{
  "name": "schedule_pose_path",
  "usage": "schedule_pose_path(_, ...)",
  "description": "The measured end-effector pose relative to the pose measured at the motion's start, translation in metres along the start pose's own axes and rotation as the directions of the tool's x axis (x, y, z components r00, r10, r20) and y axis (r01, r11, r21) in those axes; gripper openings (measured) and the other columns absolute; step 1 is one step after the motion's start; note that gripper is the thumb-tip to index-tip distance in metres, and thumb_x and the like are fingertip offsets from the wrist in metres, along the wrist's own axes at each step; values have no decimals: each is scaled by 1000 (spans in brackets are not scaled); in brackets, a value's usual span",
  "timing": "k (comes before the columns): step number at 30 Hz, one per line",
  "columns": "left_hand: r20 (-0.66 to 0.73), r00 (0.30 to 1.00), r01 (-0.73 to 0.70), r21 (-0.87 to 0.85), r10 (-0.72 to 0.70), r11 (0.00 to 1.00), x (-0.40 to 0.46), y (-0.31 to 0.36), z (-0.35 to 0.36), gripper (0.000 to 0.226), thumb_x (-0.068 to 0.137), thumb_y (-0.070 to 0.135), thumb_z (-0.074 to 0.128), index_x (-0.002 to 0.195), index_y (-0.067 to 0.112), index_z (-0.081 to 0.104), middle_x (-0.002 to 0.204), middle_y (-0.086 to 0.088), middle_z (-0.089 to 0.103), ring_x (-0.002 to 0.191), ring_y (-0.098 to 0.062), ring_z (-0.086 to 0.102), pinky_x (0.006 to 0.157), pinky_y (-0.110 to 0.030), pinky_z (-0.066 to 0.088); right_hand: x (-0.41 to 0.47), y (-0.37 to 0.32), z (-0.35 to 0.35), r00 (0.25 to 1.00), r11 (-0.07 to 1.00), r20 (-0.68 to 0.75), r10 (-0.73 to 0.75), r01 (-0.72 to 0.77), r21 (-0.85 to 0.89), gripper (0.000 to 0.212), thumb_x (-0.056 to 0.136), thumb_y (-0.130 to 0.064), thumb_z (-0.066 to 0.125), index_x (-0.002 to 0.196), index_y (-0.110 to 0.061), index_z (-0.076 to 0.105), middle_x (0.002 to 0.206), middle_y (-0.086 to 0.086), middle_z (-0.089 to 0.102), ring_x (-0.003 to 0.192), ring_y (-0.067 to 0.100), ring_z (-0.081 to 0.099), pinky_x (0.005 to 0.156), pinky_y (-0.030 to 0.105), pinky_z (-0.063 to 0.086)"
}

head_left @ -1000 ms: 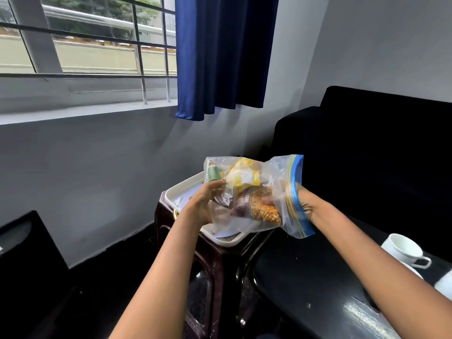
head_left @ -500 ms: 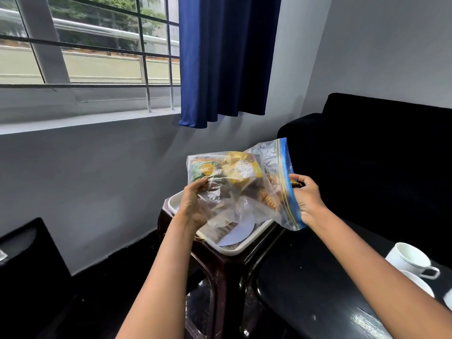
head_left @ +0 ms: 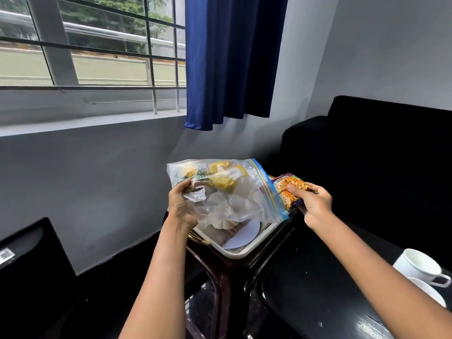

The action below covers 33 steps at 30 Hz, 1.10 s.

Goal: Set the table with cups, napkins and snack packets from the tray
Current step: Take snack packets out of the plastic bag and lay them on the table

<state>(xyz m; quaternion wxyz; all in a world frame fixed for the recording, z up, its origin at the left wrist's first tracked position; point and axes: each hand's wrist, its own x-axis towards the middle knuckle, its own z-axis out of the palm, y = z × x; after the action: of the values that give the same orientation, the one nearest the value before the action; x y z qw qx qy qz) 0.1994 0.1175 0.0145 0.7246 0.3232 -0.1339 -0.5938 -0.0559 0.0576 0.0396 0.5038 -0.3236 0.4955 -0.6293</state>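
Note:
My left hand [head_left: 182,209] grips a clear zip bag [head_left: 234,194] with a blue seal strip, held above the white tray [head_left: 247,252]. Yellow and green snack packets show inside the bag. My right hand [head_left: 314,204] holds an orange-and-purple snack packet [head_left: 289,189] just outside the bag's open mouth. A white paper napkin [head_left: 244,234] lies in the tray under the bag. A white cup [head_left: 415,266] stands on the black table [head_left: 318,302] at the far right, with the rim of a second white piece [head_left: 426,291] just in front of it.
The tray sits on a dark brown stool [head_left: 220,277] beside the glossy black table. A black sofa [head_left: 379,155] fills the right background. A blue curtain [head_left: 232,57] hangs by the barred window. A black object [head_left: 29,265] stands at the lower left.
My right hand has drawn the orange snack packet out of the zip bag, to the right. The bag has tilted flatter in my left hand.

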Motion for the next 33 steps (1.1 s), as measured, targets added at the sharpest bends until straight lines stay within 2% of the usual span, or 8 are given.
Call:
schedule_pose_path(5, -20, 999, -50, -29, 49, 998, 6, 12, -15, 10, 83, 20, 53, 75, 16, 58, 87, -9, 60, 81, -29, 59, 105, -53, 37, 17, 6, 3, 997, 1000, -79, -6, 6, 0, 40, 66, 1, 80, 101, -5, 62, 105, 20, 65, 89, 29, 64, 71, 35, 52)
schedule_pose_path(14, 11, 996, -92, -84, 94, 992, 10, 20, -36, 19, 86, 23, 46, 78, 14, 61, 66, -8, 70, 60, -26, 67, 75, -48, 52, 45, 30, 25, 995, 993, -78, 68, -75, -91, 45, 62, 7, 80, 102, -3, 62, 101, 19, 65, 65, 21, 59, 57, 30, 47)
schedule_pose_path(16, 23, 996, -86, -76, 88, 993, 12, 17, -36, 19, 86, 23, 46, 81, 14, 61, 72, -9, 70, 64, -28, 68, 72, -45, 54, 50, 37, 31, 994, 991, -83, 67, -76, -114, 45, 63, 5, 80, 104, -3, 62, 103, 19, 65, 71, 24, 60, 60, 30, 48)
schedule_pose_path(19, 30, 998, -59, -61, 61, 996, 13, 13, -34, 19, 83, 25, 49, 95, 15, 59, 91, -11, 64, 80, -30, 62, 90, -51, 48, 55, 45, 35, 995, 958, -104, 9, -38, -284, 49, 66, -4, 81, 110, -5, 59, 113, 18, 63, 94, 30, 61, 76, 35, 52)
schedule_pose_path(23, 33, 998, -53, -26, 54, 998, 15, 8, -32, 23, 82, 24, 50, 100, 13, 60, 93, -12, 64, 81, -30, 62, 87, -48, 49, 48, 48, 33, 952, 619, -67, -298, 139, -773, 61, 69, -18, 77, 121, -14, 46, 134, 13, 39, 119, 34, 41, 96, 42, 36)
schedule_pose_path(26, 14, 1000, -28, -3, 28, 1000, 17, 3, -31, 18, 81, 23, 51, 91, 13, 62, 91, -11, 64, 81, -30, 62, 91, -49, 47, 37, 52, 29, 830, 285, 204, -519, 394, -874, 33, 81, -19, 62, 113, -15, 59, 126, 8, 48, 115, 32, 41, 93, 40, 33)
schedule_pose_path(30, 10, 1000, 5, 25, -6, 1000, 19, -2, -32, 15, 80, 23, 52, 88, 15, 62, 92, -10, 62, 82, -30, 60, 101, -52, 39, 30, 66, 21, 785, 35, 529, -323, 568, -822, 23, 88, -24, 52, 102, -16, 68, 113, 3, 63, 110, 25, 51, 92, 34, 34)
schedule_pose_path(33, 27, 999, 31, 31, -32, 999, 19, -3, -30, 19, 78, 23, 54, 93, 14, 62, 96, -11, 63, 86, -31, 60, 101, -54, 40, 36, 70, 16, 786, 33, 574, -227, 596, -802, 27, 87, -16, 58, 114, -15, 61, 125, 5, 61, 125, 25, 46, 107, 37, 28)
